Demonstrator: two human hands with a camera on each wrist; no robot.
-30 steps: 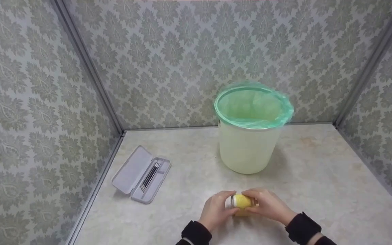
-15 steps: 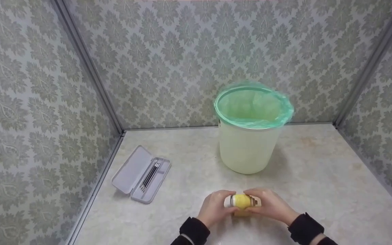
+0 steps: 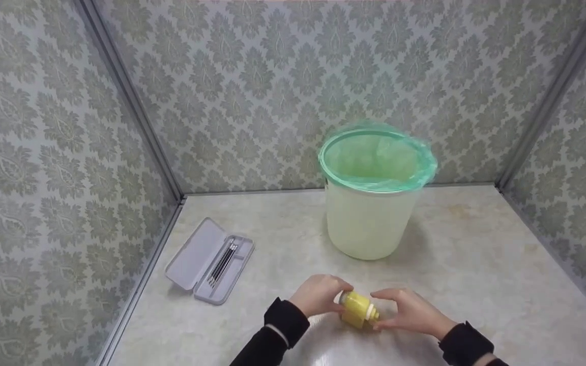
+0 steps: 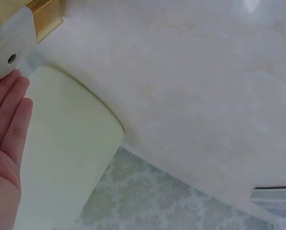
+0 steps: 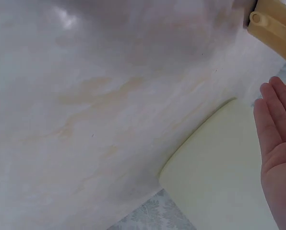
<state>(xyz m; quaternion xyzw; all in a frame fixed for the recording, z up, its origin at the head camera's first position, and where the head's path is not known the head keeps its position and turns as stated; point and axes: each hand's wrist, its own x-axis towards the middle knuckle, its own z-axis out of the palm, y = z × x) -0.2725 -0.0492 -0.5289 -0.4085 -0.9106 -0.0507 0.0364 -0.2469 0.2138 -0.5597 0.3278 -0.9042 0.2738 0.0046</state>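
In the head view, a small yellow crank pencil sharpener point(image 3: 356, 306) is tilted near the table's front. My left hand point(image 3: 318, 296) grips its left end, thumb and fingers on opposite sides. The left wrist view shows the sharpener's white face point(image 4: 13, 45) with a round hole, beside an amber see-through drawer point(image 4: 48, 18). My right hand point(image 3: 412, 311) is spread beside the other end, its thumb near the crank. In the right wrist view, its fingers point(image 5: 272, 120) are straight and apart from the tan crank end point(image 5: 275, 24). The right thumb is hidden there.
A pale bin point(image 3: 369, 223) with a green liner point(image 3: 428, 165) stands behind the hands. At the left lies an open grey pencil case point(image 3: 196, 256) holding several dark pencils point(image 3: 223, 265). Patterned walls point(image 3: 272, 101) enclose the table point(image 3: 277, 234) at the back and sides.
The sharpener has turned, its crank end swinging toward the front right. My right hand has let go of it and opened, while the left keeps its grip.
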